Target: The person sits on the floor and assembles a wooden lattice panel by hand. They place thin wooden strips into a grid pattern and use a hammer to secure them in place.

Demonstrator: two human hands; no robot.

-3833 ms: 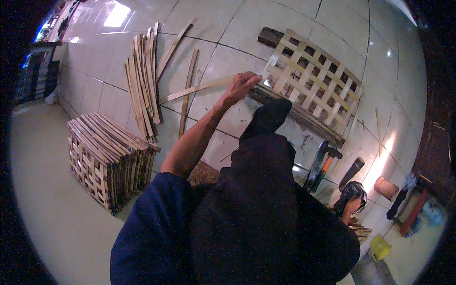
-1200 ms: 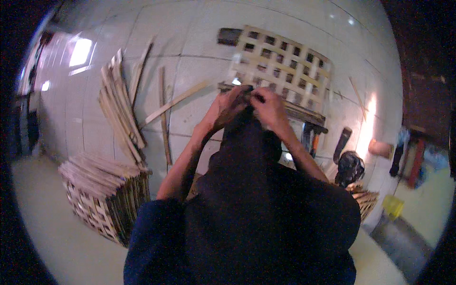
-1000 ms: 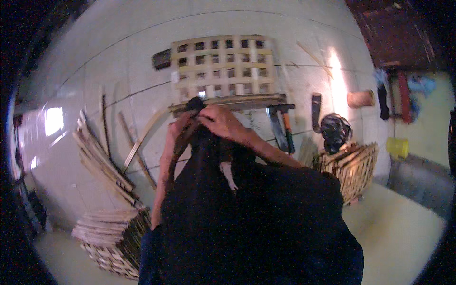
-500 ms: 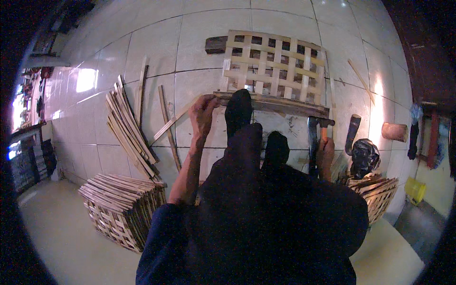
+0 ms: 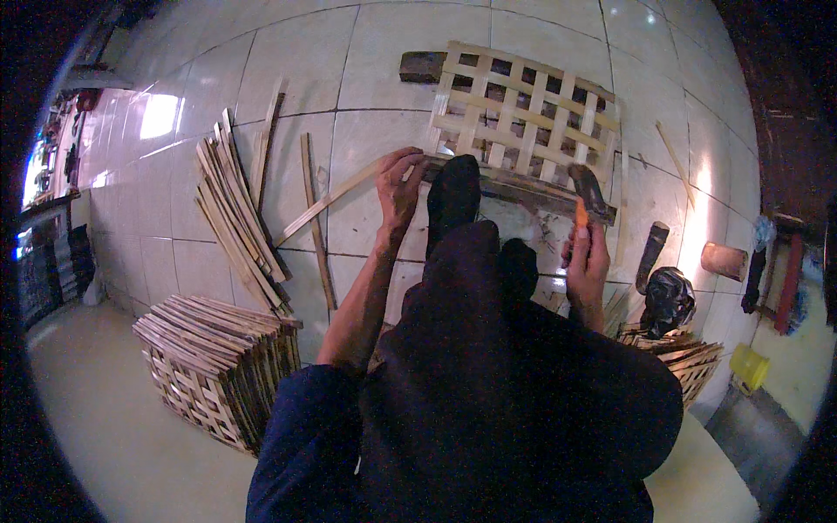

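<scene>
A woven lattice panel of pale flat strips (image 5: 523, 118) lies on the floor ahead, a dark wooden bar (image 5: 540, 192) along its near edge. At the bar's left end my left hand (image 5: 399, 187) is closed, fingertips pinched together; whatever they grip is too small to make out. My right hand (image 5: 589, 261) is wrapped around the orange handle of a hammer (image 5: 588, 190), its dark head raised over the bar's right part. My dark-covered foot (image 5: 455, 192) rests against the bar near the left hand. A pale strip (image 5: 336, 196) slants up to that hand.
Loose wooden strips (image 5: 231, 209) lie at left, above a stack of lattice panels (image 5: 218, 366). A dark block (image 5: 422, 67) touches the panel's far left corner. To the right are a dark tool handle (image 5: 651, 253), a black plastic bag (image 5: 670, 301) and a wooden cylinder (image 5: 724, 261).
My right hand has lifted the hammer from low by my right foot up toward the bar. My left hand stays at the bar's left end. The whole view has shifted slightly.
</scene>
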